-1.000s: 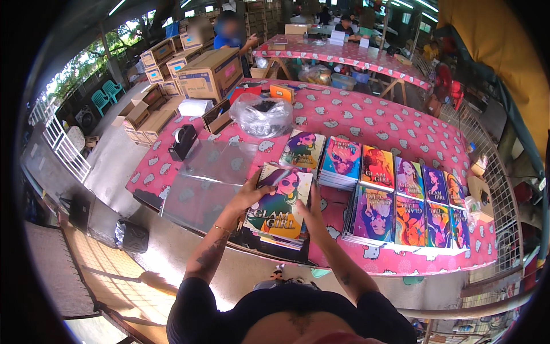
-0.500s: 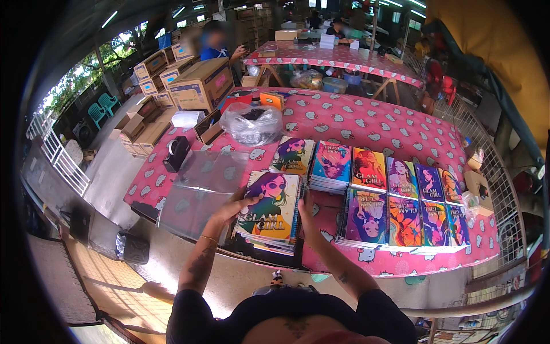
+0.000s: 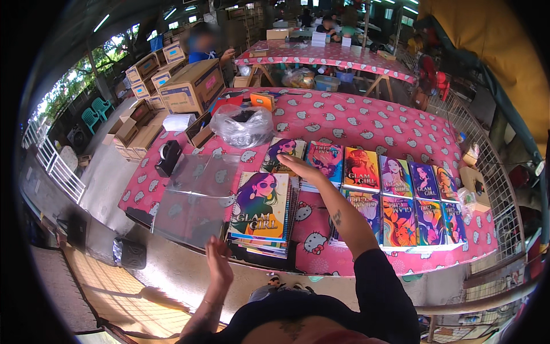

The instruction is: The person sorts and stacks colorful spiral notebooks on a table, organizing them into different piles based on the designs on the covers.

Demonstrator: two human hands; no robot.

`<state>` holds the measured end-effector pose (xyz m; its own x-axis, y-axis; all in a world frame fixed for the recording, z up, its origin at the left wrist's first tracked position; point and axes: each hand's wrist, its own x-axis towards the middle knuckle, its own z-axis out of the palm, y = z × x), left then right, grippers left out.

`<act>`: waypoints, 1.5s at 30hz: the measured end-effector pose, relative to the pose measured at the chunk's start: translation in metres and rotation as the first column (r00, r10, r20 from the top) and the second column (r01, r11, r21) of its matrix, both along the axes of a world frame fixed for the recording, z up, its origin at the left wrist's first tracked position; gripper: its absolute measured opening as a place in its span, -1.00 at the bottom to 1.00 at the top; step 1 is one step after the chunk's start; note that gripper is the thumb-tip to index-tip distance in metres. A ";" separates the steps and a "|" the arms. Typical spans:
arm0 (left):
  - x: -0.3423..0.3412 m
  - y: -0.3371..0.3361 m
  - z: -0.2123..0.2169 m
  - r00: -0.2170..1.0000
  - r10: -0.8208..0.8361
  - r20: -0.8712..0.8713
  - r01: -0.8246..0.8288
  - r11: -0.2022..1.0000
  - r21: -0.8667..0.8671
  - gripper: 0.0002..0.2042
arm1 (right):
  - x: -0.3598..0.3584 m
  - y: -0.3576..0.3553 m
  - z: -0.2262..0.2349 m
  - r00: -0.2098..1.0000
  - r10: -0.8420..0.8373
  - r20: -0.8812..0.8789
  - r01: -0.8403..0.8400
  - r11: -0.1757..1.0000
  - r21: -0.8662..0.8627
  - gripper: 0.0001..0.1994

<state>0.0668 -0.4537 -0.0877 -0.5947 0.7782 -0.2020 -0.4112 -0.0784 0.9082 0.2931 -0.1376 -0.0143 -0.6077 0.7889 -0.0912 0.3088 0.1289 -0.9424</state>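
Observation:
A stack of spiral notebooks lies at the table's near edge, its top cover showing a purple-haired figure in sunglasses. My left hand is off the stack's lower left corner, by the clear plastic sleeves, fingers extended and holding nothing. Reaching across, my right hand is over the right part of a second notebook stack with the same cover, behind the first. Its fingers are stretched out; whether they touch the cover I cannot tell. Rows of colourful notebook stacks stand to the right.
A black tape dispenser stands left of the sleeves. Behind are a crumpled clear plastic bag and an orange notebook. Cardboard boxes are piled at the far left. People work near a second table. Wire mesh fencing runs along the right.
Both hands have let go of the near notebook stack. My left hand has drawn back toward me; my right hand has moved up and forward to the rear stack. The view has shifted slightly.

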 end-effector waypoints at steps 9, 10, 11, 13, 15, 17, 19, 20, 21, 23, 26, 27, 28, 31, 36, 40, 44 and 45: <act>0.066 0.014 0.022 0.803 -0.388 0.452 0.407 0.912 0.060 -0.41 | -0.033 0.018 -0.006 0.862 0.435 0.261 -0.321 0.867 -0.381 0.17; 0.069 0.020 0.033 0.807 -0.384 0.448 0.403 0.914 0.057 -0.44 | -0.035 0.018 -0.008 0.862 0.439 0.252 -0.328 0.864 -0.381 0.14; 0.072 0.024 0.048 0.811 -0.383 0.443 0.404 0.913 0.051 -0.47 | -0.034 0.018 -0.009 0.866 0.437 0.243 -0.329 0.864 -0.381 0.11; 0.068 0.029 0.064 0.779 -0.402 0.481 0.430 0.901 0.057 -0.61 | -0.036 0.011 -0.011 0.858 0.423 0.291 -0.327 0.887 -0.325 0.13; 0.066 0.031 0.045 0.794 -0.381 0.474 0.424 0.905 0.017 -0.62 | -0.038 0.006 -0.006 0.824 0.515 0.236 -0.394 0.820 -0.415 0.14; 0.071 0.036 0.034 0.794 -0.408 0.450 0.453 0.891 0.008 -0.62 | -0.037 0.010 -0.011 0.849 0.429 0.309 -0.318 0.881 -0.349 0.14; 0.064 0.033 0.030 0.775 -0.408 0.483 0.468 0.884 -0.004 -0.60 | -0.043 0.001 -0.011 0.858 0.231 0.459 -0.160 0.969 -0.189 -0.01; 0.060 0.032 0.031 0.760 -0.426 0.491 0.495 0.869 -0.013 -0.60 | -0.034 0.012 -0.020 0.918 0.225 0.328 -0.155 0.962 -0.226 -0.05; 0.047 0.031 0.018 0.696 -0.497 0.518 0.555 0.830 0.050 -0.50 | -0.018 0.025 -0.026 0.960 0.205 0.190 -0.152 0.954 -0.259 -0.10; 0.028 -0.002 0.031 0.863 -0.340 0.374 0.420 0.894 -0.156 -0.41 | 0.004 0.020 -0.037 0.995 0.031 -0.094 -0.046 0.984 -0.171 -0.20; -0.020 -0.017 0.030 0.996 -0.043 -0.074 0.030 0.986 -0.161 -0.25 | 0.037 -0.037 -0.027 0.752 -0.412 -0.515 0.404 0.905 -0.135 -0.30; -0.042 -0.005 0.038 0.972 -0.098 -0.213 0.082 0.993 -0.086 -0.22 | 0.037 -0.067 -0.028 0.682 -0.492 -0.541 0.478 0.860 -0.180 -0.32; -0.061 0.015 0.050 0.928 -0.139 -0.344 0.142 0.990 -0.015 -0.20 | 0.035 -0.097 -0.034 0.607 -0.566 -0.558 0.547 0.807 -0.223 -0.34; -0.076 0.099 0.054 0.865 -0.410 -0.288 0.397 0.912 -0.103 -0.23 | 0.012 -0.147 -0.082 0.679 -0.478 -0.558 0.571 0.821 -0.008 -0.30; -0.041 0.151 0.025 0.646 -0.755 -0.112 0.742 0.656 -0.142 -0.30 | -0.032 -0.170 -0.091 0.635 -0.459 -0.621 0.526 0.846 -0.086 -0.23; -0.041 0.147 0.049 0.614 -0.789 -0.020 0.782 0.611 -0.124 -0.37 | -0.023 -0.173 -0.081 0.794 -0.494 -0.354 0.568 0.810 0.146 -0.18; -0.039 0.156 0.063 0.523 -0.604 -0.601 0.663 0.731 -0.158 -0.33 | -0.003 -0.172 -0.064 0.823 -0.454 -0.341 0.518 0.846 0.126 -0.20; -0.042 0.162 0.062 0.481 -0.456 -0.749 0.575 0.809 -0.123 -0.32 | 0.013 -0.169 -0.061 0.822 -0.454 -0.344 0.543 0.808 0.229 -0.22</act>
